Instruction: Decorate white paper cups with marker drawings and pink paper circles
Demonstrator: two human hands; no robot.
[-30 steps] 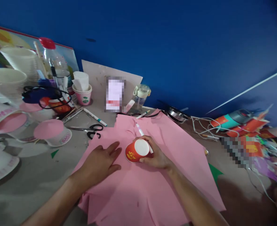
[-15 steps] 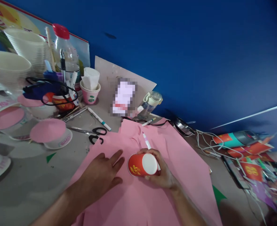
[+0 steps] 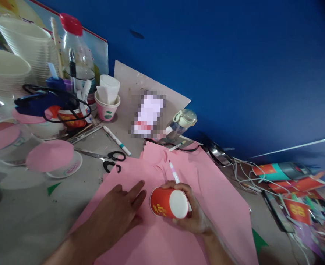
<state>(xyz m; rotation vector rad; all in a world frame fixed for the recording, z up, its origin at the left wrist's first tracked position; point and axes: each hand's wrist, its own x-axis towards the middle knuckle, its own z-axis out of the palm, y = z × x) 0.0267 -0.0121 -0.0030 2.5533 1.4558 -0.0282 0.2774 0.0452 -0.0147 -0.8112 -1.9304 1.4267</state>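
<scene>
From here, the right hand is gripping a tilted red cup over pink paper, a marker alongside; the left hand is lying wide, seemingly empty. Positioning is apparently proceeding, next calling for steadiness.

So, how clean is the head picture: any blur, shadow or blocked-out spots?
Head view: red paper cup fairly clear, left hand dim; same head view, clutter at far right smeared, phone screen pixelated, upper-right corner dark.
</scene>
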